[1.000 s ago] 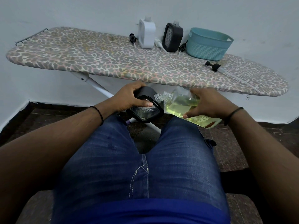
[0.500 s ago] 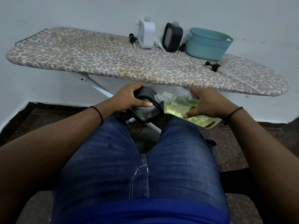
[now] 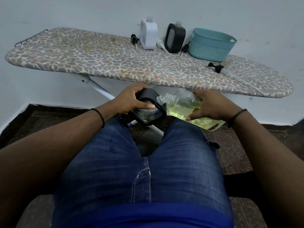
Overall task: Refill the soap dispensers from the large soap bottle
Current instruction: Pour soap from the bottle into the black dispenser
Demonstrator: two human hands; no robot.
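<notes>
Black dispenser gripped in left hand; right hand holding tilted soap bottle

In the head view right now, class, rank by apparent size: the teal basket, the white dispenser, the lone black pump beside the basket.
1. teal basket
2. white dispenser
3. black pump

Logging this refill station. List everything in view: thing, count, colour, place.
Soap bottle: 1, clear, yellow liquid, tilted in right hand.
Held dispenser: 1, black, in left hand above the lap.
Dispensers on board: 2, white and black, near the wall.
Pumps: 4, three black, one white, lying on the board.
Basket: 1, teal, board's right end.
Ironing board: 1, leopard print.
Left hand; right hand.
</notes>
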